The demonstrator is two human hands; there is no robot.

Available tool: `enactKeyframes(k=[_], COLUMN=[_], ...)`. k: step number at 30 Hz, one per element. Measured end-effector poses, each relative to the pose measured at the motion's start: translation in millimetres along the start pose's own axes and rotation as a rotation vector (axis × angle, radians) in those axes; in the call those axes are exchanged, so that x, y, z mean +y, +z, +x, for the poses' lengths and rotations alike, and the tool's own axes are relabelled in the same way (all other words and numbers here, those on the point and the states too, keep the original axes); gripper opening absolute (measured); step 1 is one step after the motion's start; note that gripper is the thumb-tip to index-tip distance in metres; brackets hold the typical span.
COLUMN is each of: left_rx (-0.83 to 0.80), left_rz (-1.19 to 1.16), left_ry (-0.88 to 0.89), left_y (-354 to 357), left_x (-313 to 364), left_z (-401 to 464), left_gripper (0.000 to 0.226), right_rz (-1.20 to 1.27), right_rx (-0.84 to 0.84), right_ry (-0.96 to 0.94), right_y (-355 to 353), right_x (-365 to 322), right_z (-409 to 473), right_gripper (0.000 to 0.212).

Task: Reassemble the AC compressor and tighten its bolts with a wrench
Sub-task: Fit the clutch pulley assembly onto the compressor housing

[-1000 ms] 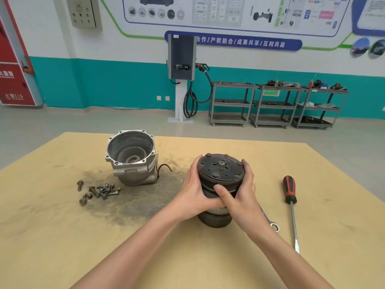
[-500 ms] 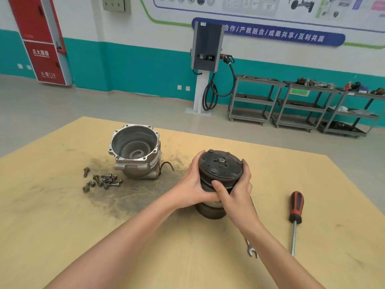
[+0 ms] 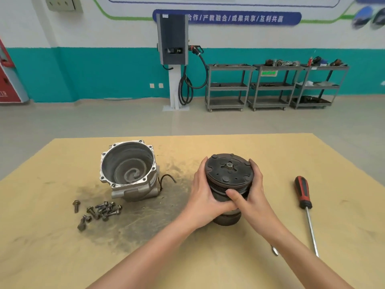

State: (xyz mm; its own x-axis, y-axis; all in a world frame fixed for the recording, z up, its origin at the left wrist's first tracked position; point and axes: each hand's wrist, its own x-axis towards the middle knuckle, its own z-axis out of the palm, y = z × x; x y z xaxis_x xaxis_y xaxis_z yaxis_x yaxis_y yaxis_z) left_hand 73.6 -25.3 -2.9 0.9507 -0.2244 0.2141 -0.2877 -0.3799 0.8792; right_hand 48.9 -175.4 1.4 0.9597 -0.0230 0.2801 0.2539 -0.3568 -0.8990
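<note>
Pulley half point(image 3: 228, 177) is being gripped around its rim by both the left hand point(image 3: 205, 195) and right hand point(image 3: 251, 197), upright on the table point(image 3: 270, 155), right of the housing point(image 3: 129, 172). Bolt holes should be aligned during mating; bolts point(image 3: 98, 211) are lying beside the housing.

A blue banner point(image 3: 227, 17) on the far wall carries white Chinese characters: 合作/产教融合/成果共享/互利共赢. At the far left, a red cabinet point(image 3: 6, 88) shows the number 19. A green label point(image 3: 269, 73) on the middle cart is too blurred to read.
</note>
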Motion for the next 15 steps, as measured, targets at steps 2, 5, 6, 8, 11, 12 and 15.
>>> enactKeyframes(k=[2,5,6,8,11,12,15], left_rx=[-0.002,-0.009,-0.012,-0.011,-0.015,-0.016,0.007], left_rz=[0.009,0.015,0.017,0.022,0.029,0.034,0.106], left_ry=[0.002,0.011,0.012,0.01,-0.005,-0.001,0.04], left_y=[0,0,-1,-1,-4,-7,-24], left_x=[0,1,1,2,6,8,11], left_z=[-1,-1,-1,-1,-4,-6,-26], left_gripper=[0.128,0.128,0.128,0.128,0.126,0.124,0.106], right_rz=[0.016,0.025,0.029,0.035,0.047,0.056,0.066], right_rx=[-0.003,0.012,0.014,0.015,0.001,-0.009,-0.038], right_ry=[0.007,0.011,0.011,0.005,0.009,0.01,0.013], right_y=[-1,-1,0,0,0,-1,-3], right_x=[-3,-6,-6,-7,-9,-9,-10], right_z=[-1,-3,-3,-4,-5,-5,-5], right_gripper=[0.091,0.09,0.089,0.088,0.087,0.087,0.087])
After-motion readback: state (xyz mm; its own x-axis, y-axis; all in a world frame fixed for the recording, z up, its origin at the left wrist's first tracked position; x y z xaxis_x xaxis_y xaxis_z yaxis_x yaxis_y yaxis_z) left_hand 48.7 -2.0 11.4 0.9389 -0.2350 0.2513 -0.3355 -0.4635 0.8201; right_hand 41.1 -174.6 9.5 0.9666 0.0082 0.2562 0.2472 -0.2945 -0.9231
